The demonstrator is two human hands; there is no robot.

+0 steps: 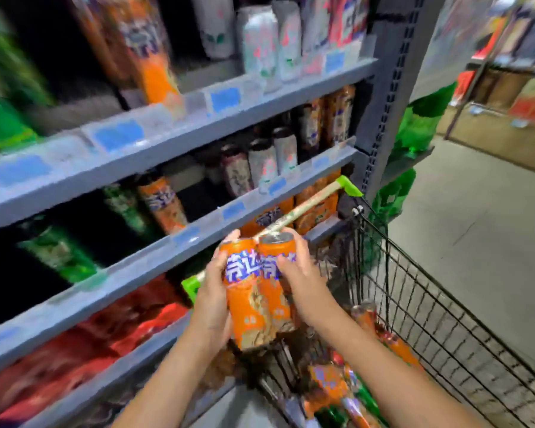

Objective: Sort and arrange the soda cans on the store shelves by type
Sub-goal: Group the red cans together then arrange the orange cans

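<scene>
Two tall orange soda cans stand side by side in front of me, above the cart handle. My left hand (212, 299) grips the left orange can (246, 307) from its left side. My right hand (300, 284) grips the right orange can (274, 291), fingers wrapped over its front and top. The two cans touch each other. Grey store shelves (179, 137) to the left hold orange, green, white and dark cans in blurred rows. One orange can (161, 205) stands on the third shelf among green ones.
A black wire shopping cart (420, 307) with a green-tipped handle (348, 185) sits below my hands and holds several mixed cans (337, 387). Red cans (105, 338) fill the lowest shelf. Green bags (420, 125) hang at the shelf's end. Bare floor (476, 217) lies to the right.
</scene>
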